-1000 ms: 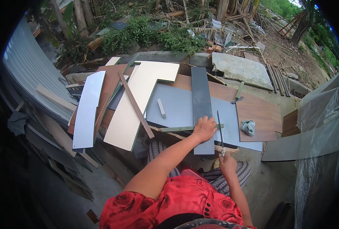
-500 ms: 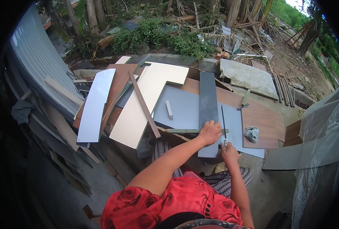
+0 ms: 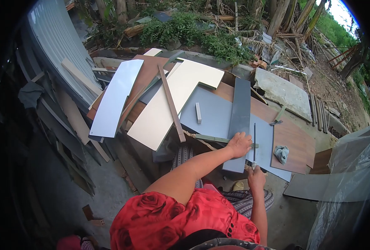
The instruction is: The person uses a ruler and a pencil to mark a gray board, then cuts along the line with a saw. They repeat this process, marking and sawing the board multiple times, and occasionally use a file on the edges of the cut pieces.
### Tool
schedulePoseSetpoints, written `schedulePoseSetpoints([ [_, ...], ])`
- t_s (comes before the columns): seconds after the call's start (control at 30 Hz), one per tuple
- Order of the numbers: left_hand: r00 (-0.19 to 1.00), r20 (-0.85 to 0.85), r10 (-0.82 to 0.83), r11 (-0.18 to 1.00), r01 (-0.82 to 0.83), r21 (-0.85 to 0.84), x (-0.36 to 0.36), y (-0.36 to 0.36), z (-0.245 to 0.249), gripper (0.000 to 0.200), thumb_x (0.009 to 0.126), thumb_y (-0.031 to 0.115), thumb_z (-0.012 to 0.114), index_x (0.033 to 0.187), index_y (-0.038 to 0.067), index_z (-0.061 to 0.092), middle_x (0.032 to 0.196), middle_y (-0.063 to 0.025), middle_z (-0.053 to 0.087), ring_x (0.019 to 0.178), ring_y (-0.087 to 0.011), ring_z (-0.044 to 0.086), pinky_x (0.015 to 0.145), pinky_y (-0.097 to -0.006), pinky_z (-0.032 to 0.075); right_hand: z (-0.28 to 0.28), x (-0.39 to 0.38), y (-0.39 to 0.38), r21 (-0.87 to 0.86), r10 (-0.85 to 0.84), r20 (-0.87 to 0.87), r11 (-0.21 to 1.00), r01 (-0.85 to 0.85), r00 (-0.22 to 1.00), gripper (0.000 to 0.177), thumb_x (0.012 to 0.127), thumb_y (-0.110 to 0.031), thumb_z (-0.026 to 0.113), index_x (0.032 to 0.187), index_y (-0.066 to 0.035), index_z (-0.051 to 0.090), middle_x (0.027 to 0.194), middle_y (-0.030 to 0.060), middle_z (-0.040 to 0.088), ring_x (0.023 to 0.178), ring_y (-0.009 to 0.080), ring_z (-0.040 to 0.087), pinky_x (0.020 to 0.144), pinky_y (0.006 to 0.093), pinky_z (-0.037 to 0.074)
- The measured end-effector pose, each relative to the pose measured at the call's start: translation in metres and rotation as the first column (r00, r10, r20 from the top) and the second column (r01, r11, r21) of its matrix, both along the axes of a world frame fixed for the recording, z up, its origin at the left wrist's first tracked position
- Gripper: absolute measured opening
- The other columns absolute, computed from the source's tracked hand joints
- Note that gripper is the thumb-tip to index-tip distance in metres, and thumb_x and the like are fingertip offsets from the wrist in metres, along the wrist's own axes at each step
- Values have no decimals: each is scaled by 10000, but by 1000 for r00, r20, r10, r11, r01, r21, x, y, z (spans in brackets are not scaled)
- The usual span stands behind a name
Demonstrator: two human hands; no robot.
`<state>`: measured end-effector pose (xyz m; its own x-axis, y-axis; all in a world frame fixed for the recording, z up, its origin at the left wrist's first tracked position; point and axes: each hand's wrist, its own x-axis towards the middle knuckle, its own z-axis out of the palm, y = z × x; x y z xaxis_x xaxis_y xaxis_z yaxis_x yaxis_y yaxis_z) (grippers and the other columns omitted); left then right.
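Note:
My left hand [image 3: 239, 145] presses on a narrow green-edged strip [image 3: 212, 138] lying across a long dark grey board [image 3: 240, 104]. My right hand [image 3: 256, 177] is closed round the pale handle of a thin dark blade [image 3: 254, 139], which points away from me beside the strip's right end. Under the dark board lies a light grey-blue panel [image 3: 210, 110]. A small block [image 3: 198, 112] rests on that panel. To the right, a crumpled grey cloth [image 3: 281, 153] sits on a brown wood-grain board [image 3: 295, 146].
At the left are a cream board [image 3: 168, 104], a brown stick [image 3: 171, 102] and a white curved panel [image 3: 117, 98]. Scrap boards lean at far left below corrugated sheeting [image 3: 62, 46]. Clear plastic sheeting [image 3: 343, 175] hangs at the right. A concrete slab [image 3: 281, 93] lies behind.
The view has turned, so the boards appear tilted and shifted to the right. The blade has drawn back slightly towards me relative to the strip. Both hands keep their hold.

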<state>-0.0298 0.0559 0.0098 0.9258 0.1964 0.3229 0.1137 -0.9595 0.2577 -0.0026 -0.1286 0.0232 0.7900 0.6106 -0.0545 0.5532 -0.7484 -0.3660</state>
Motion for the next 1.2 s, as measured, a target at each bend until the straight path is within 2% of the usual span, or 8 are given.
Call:
schedulePoseSetpoints([
  [0.17,1000,10,19,1000,-19,-16,0,0,-1,178,789,260,619,884,110,627,947,-37,514,929,-231,487,796,-363,390,-6,30,40,37,44,51,998,-46,998,352,888,-334,496,850,13,541,776,249,616,763,438,594,668,509,443],
  [0.4,999,-26,32,999,-32,-29,-1,0,-1,195,797,268,605,903,106,627,962,-34,517,940,-226,482,813,-363,382,-14,-36,-47,-15,-43,-58,999,42,997,322,895,-327,507,853,-8,502,734,253,599,736,447,585,628,511,427],
  [0.5,1000,-9,12,1000,-12,-28,0,0,-4,199,802,274,599,911,111,627,968,-31,517,944,-224,479,815,-364,379,-17,-53,-68,36,-78,-99,996,82,992,309,891,-321,517,846,-17,493,710,252,589,717,452,576,614,512,417],
  [0.57,1000,-10,8,999,-8,-32,0,1,-2,197,803,274,598,912,112,629,966,-30,519,935,-223,483,807,-366,383,-11,-48,-60,-46,-82,-65,996,79,995,311,887,-317,527,833,-14,484,695,247,586,706,453,571,607,511,417],
  [0.67,998,60,-5,1000,4,19,1,2,-6,167,788,264,611,867,117,617,926,-34,513,912,-232,490,773,-375,397,-6,-19,-21,-6,-21,-13,1000,21,1000,346,899,-351,482,851,-9,505,701,261,601,715,453,593,642,532,436],
  [0.7,997,81,-14,1000,16,-18,2,2,-5,152,779,259,618,833,117,609,905,-39,511,896,-244,494,758,-382,401,-7,-5,-4,-4,-11,-8,1000,10,1000,355,896,-356,481,865,-5,527,720,259,608,732,446,600,657,524,446],
  [0.87,997,77,2,1000,-1,-17,4,0,-2,162,762,258,626,818,107,618,905,-34,523,878,-243,504,744,-394,411,-8,29,44,71,-20,-8,997,21,1000,350,885,-340,492,876,4,558,768,246,629,764,422,618,687,506,467],
  [1.2,999,53,-7,1000,8,-24,6,1,-5,172,763,268,636,822,108,614,896,-25,510,875,-238,499,758,-389,417,-7,-66,-91,-20,-80,-103,997,78,991,318,881,-345,516,853,-29,489,627,221,590,634,415,599,577,510,450],
])
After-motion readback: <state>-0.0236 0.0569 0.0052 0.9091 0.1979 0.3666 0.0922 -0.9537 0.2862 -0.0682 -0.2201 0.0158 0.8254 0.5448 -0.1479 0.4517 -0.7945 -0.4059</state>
